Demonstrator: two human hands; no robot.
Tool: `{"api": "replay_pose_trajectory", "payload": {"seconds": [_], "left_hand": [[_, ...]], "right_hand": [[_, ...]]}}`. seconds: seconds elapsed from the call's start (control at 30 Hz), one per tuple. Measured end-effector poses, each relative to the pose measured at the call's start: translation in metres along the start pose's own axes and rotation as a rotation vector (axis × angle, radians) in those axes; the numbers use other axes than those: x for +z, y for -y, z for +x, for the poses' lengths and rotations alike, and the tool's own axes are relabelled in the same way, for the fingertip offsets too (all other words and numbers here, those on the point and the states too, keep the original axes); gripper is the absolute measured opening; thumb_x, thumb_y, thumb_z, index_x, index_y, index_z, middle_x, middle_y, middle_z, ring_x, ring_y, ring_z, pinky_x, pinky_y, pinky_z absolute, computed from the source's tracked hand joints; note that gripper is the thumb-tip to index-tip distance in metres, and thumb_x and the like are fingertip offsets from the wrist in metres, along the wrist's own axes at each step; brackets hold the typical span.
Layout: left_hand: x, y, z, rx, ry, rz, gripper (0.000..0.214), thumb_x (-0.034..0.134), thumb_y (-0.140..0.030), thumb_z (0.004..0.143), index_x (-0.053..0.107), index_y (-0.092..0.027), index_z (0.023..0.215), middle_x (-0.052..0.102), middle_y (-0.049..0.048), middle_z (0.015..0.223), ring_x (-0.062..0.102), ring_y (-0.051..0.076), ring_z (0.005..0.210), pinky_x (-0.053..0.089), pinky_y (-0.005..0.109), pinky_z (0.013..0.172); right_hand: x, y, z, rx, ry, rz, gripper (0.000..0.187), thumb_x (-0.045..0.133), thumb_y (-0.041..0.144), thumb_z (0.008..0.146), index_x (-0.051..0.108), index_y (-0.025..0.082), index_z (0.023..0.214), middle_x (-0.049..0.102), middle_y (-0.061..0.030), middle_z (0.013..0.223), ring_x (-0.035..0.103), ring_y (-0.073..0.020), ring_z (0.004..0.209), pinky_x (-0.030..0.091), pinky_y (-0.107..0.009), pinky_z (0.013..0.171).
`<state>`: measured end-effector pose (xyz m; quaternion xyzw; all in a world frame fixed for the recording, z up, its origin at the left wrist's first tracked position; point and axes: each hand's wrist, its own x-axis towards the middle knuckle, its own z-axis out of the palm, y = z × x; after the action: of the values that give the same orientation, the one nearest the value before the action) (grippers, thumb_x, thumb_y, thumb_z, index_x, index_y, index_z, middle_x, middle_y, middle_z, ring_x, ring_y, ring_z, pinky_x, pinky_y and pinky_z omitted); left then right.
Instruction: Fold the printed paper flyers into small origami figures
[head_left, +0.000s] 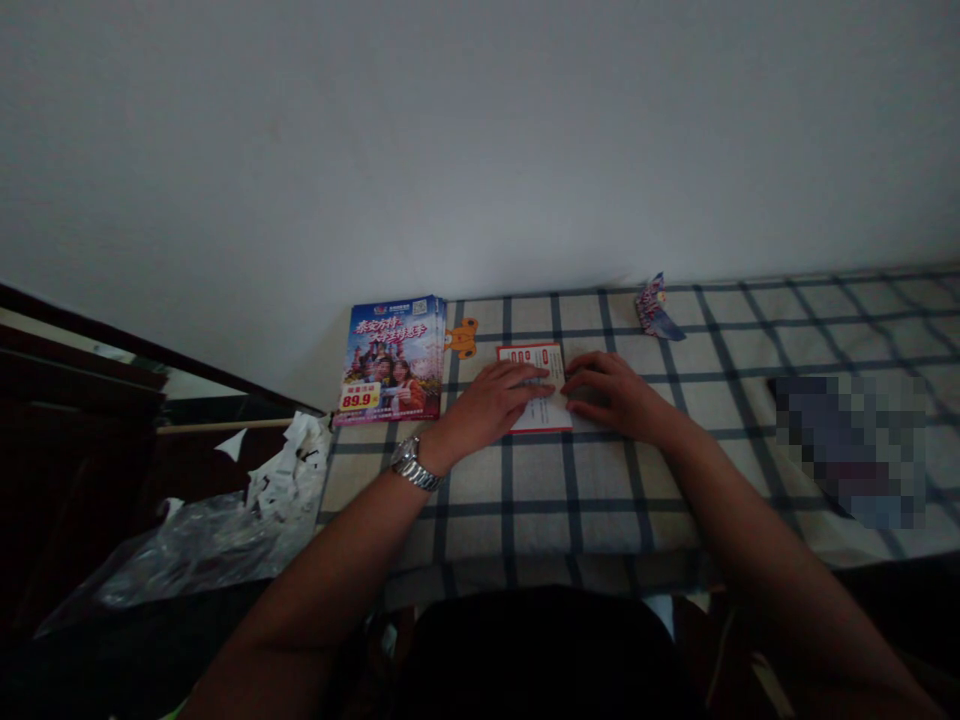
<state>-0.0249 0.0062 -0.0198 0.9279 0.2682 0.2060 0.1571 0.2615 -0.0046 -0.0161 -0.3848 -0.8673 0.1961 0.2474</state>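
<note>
White, red-edged leaflet (541,414) sits mid-frame on the checked cloth (480,520), long axis looking roughly up-down the frame. Left hand (496,402) comes in from its left, fingers extended and resting across its face, not closed around anything. Right hand (611,393) is at its right edge, thumb and fingers slightly apart; can't tell if they pinch the edge or only touch it. Key relation: leaflet lies between the hands, under the left fingers, just left of the right fingertips, so left has more of it. Flyer stack (391,362) is left of centre, beyond the watch (415,464). Left fingers hide the leaflet's middle; print unreadable, fold count unclear. Item at far right (847,450) is pixelated out.
</note>
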Motion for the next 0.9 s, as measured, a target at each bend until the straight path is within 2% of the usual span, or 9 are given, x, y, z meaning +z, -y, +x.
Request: {"api": "replay_pose_trajectory", "payload": {"seconds": [0.2, 0.63, 0.9], "left_hand": [[0.0, -0.004, 0.0, 0.006, -0.022, 0.022, 0.042, 0.054, -0.02, 0.105, 0.058, -0.032, 0.145, 0.056, 0.0064, 0.15, 0.051, 0.026, 0.139, 0.042, 0.055, 0.118], [-0.001, -0.006, -0.001, 0.036, -0.033, 0.071, 0.039, 0.055, -0.025, 0.106, 0.057, -0.028, 0.144, 0.057, 0.0084, 0.146, 0.051, 0.025, 0.138, 0.042, 0.054, 0.12], [-0.007, -0.014, -0.003, 0.051, 0.035, 0.04, 0.038, 0.068, -0.048, 0.098, 0.066, -0.024, 0.127, 0.059, 0.0097, 0.144, 0.053, 0.028, 0.136, 0.044, 0.049, 0.118]], "right_hand": [[0.007, -0.003, 0.004, 0.028, -0.06, -0.027, 0.009, 0.072, 0.029, 0.093, 0.075, 0.027, 0.102, 0.068, -0.0088, 0.119, 0.065, -0.0291, 0.113, 0.052, -0.052, 0.102], [0.008, 0.0, 0.006, 0.039, -0.083, -0.02, 0.008, 0.074, 0.027, 0.09, 0.075, 0.027, 0.099, 0.068, -0.0083, 0.116, 0.066, -0.0287, 0.111, 0.053, -0.051, 0.1], [0.011, -0.006, 0.005, 0.03, -0.078, -0.019, 0.009, 0.075, 0.027, 0.09, 0.075, 0.026, 0.098, 0.068, -0.0093, 0.117, 0.066, -0.0293, 0.111, 0.053, -0.051, 0.099]]}}
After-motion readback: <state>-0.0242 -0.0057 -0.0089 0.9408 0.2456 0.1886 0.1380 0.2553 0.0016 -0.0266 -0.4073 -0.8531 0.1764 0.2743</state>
